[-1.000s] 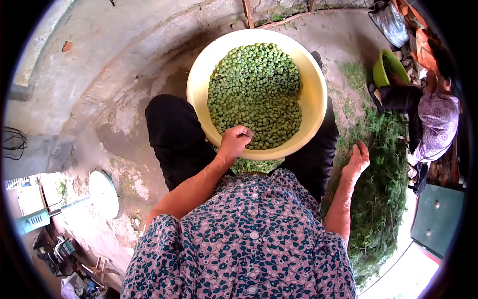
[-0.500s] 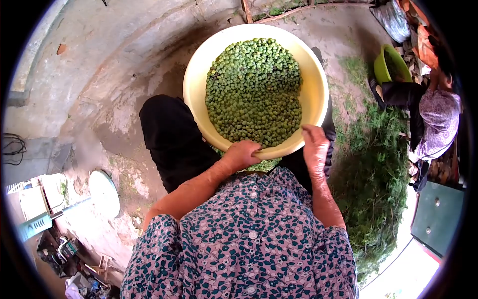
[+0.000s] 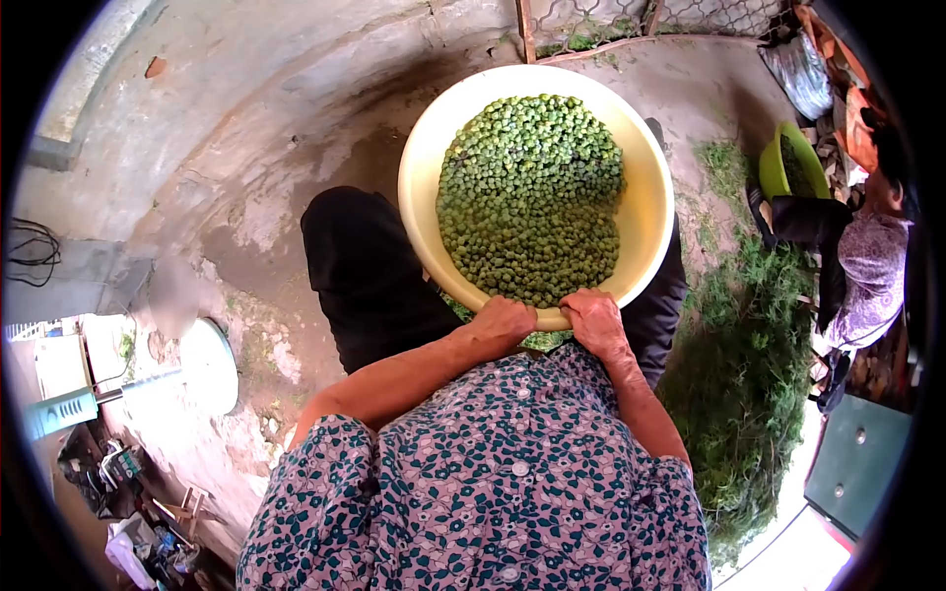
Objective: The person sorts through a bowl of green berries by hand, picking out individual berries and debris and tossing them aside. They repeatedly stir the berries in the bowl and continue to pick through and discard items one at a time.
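Observation:
A large yellow basin [image 3: 650, 207] rests between my knees, tilted toward me. Small round green fruits or pods [image 3: 530, 197] fill much of its floor. My left hand [image 3: 505, 323] is closed over the near rim, fingers curled on the edge. Close beside it on the right, my right hand [image 3: 591, 313] also grips the rim with bent fingers. The two hands nearly touch. Both sets of fingertips are partly hidden by the rim.
Cut green plants [image 3: 739, 394] lie in a heap at the right. Beyond it sits another person [image 3: 867, 276] near a green basin [image 3: 774, 167]. A green cabinet [image 3: 857, 463] stands lower right, and a white fan [image 3: 209, 366] at the left.
My right hand has moved left along the rim, next to my left hand, and closed on it. The view has shifted, so the basin appears farther right and lower.

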A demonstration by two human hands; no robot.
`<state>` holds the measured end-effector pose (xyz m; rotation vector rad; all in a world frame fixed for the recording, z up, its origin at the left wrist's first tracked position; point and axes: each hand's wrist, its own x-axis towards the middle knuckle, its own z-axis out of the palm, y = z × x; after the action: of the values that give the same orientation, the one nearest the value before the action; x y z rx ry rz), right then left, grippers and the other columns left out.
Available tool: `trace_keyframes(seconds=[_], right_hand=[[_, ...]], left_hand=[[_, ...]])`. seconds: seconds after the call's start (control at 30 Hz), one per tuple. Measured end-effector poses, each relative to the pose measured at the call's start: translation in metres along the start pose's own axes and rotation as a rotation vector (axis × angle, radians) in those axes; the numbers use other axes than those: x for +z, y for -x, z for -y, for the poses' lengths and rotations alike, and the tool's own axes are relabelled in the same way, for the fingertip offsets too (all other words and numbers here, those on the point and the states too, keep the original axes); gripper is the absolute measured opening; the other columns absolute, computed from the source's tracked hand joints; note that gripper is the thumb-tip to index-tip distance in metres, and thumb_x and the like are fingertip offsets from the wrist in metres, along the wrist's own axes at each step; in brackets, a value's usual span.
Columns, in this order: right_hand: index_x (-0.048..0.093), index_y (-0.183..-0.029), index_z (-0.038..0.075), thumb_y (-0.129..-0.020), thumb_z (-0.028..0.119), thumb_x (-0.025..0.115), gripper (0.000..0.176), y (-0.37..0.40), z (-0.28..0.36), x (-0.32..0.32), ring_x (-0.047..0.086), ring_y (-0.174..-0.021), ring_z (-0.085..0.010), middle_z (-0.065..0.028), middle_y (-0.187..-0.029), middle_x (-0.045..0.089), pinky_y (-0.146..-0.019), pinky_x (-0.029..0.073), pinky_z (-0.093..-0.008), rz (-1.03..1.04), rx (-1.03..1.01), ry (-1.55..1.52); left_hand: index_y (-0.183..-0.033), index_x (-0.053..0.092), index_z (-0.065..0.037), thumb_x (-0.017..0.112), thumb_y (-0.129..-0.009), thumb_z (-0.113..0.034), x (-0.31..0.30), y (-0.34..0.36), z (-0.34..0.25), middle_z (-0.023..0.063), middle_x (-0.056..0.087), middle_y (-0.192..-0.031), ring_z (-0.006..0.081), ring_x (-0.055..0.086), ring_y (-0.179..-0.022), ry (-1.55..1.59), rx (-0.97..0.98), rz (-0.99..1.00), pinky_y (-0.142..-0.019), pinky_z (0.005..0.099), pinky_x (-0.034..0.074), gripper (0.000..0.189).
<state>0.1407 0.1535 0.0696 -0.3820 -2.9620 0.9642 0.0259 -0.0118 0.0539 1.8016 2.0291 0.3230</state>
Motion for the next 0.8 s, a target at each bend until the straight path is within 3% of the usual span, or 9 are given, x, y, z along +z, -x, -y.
trace_keyframes(seconds=[0.13,0.27,0.5,0.57,0.6,0.67,0.73,0.77,0.8], right_hand=[[0.063,-0.081,0.004,-0.077,0.013,0.058,0.011,0.004,-0.004,0.005,0.056,-0.079,-0.0324,-0.0135,-0.078,0.059,-0.073,0.044,-0.0426,0.087,-0.005,0.017],[0.063,-0.082,0.003,-0.077,0.014,0.058,0.012,0.01,-0.005,0.004,0.056,-0.079,-0.0334,-0.0149,-0.078,0.058,-0.072,0.043,-0.0431,0.085,-0.012,-0.006],[0.062,-0.081,0.004,-0.076,0.015,0.06,0.012,0.007,-0.002,0.007,0.056,-0.082,-0.0325,-0.0136,-0.079,0.059,-0.075,0.043,-0.0424,0.082,0.015,-0.05],[0.063,-0.085,0.004,-0.076,0.014,0.06,0.014,0.01,-0.001,0.007,0.056,-0.083,-0.0333,-0.0141,-0.081,0.06,-0.077,0.044,-0.0422,0.05,-0.005,-0.109],[0.063,-0.085,0.004,-0.076,0.014,0.06,0.014,0.01,0.001,0.004,0.056,-0.083,-0.0333,-0.0141,-0.081,0.06,-0.077,0.044,-0.0422,0.055,-0.005,-0.116],[0.063,-0.088,0.002,-0.077,0.012,0.06,0.015,0.011,0.007,-0.001,0.057,-0.084,-0.034,-0.0151,-0.083,0.061,-0.077,0.044,-0.0422,0.05,0.011,-0.142],[0.063,-0.089,0.001,-0.077,0.01,0.06,0.015,0.01,0.01,-0.003,0.057,-0.084,-0.0343,-0.0156,-0.084,0.061,-0.076,0.045,-0.0419,0.054,0.028,-0.193],[0.063,-0.089,0.001,-0.077,0.008,0.06,0.015,0.01,0.011,-0.003,0.058,-0.084,-0.0346,-0.0161,-0.084,0.061,-0.076,0.045,-0.0417,0.049,0.048,-0.237],[0.062,-0.09,0.0,-0.077,0.006,0.061,0.015,0.01,0.011,-0.002,0.058,-0.083,-0.0349,-0.0165,-0.085,0.062,-0.074,0.046,-0.0411,0.017,0.044,-0.307]], left_hand=[[-0.078,0.057,0.002,0.056,-0.076,-0.014,0.014,0.005,-0.006,0.0139,0.06,-0.064,0.0285,0.063,-0.058,0.074,0.078,-0.078,-0.049,0.0386,0.049,0.016],[-0.076,0.058,0.0,0.055,-0.076,-0.013,0.03,0.003,-0.004,0.0123,0.061,-0.061,0.0277,0.063,-0.055,0.009,0.119,-0.104,-0.046,0.0376,0.049,0.013],[-0.079,0.059,-0.002,0.056,-0.077,-0.015,0.007,0.004,-0.003,0.0118,0.063,-0.07,0.0286,0.065,-0.065,0.0,0.064,0.006,-0.054,0.0384,0.05,0.013],[-0.075,0.059,-0.003,0.06,-0.076,-0.017,-0.019,0.001,-0.008,0.0132,0.062,-0.069,0.0307,0.062,-0.064,0.254,-0.183,0.149,-0.055,0.041,0.048,0.015],[-0.075,0.059,-0.003,0.06,-0.076,-0.017,-0.014,0.001,0.0,0.0132,0.062,-0.069,0.0307,0.062,-0.064,0.255,-0.19,0.155,-0.055,0.041,0.048,0.015],[-0.079,0.057,-0.003,0.06,-0.076,-0.018,0.003,0.003,0.023,0.0137,0.062,-0.072,0.0292,0.06,-0.064,0.461,-0.248,-0.38,-0.059,0.0403,0.048,0.016],[-0.101,0.059,-0.003,0.06,-0.08,-0.014,-0.015,0.005,0.04,0.0115,0.062,-0.088,0.0212,0.061,-0.081,0.777,-0.571,-0.285,-0.069,0.0344,0.048,0.024],[-0.101,0.059,-0.003,0.06,-0.08,-0.014,-0.018,0.004,0.048,0.0115,0.062,-0.088,0.0212,0.061,-0.081,0.776,-0.575,-0.28,-0.069,0.0344,0.048,0.024],[-0.104,0.058,-0.002,0.058,-0.082,-0.012,-0.018,0.003,0.057,0.0083,0.06,-0.087,0.018,0.059,-0.08,1.123,-0.755,-0.425,-0.067,0.0328,0.047,0.024]])
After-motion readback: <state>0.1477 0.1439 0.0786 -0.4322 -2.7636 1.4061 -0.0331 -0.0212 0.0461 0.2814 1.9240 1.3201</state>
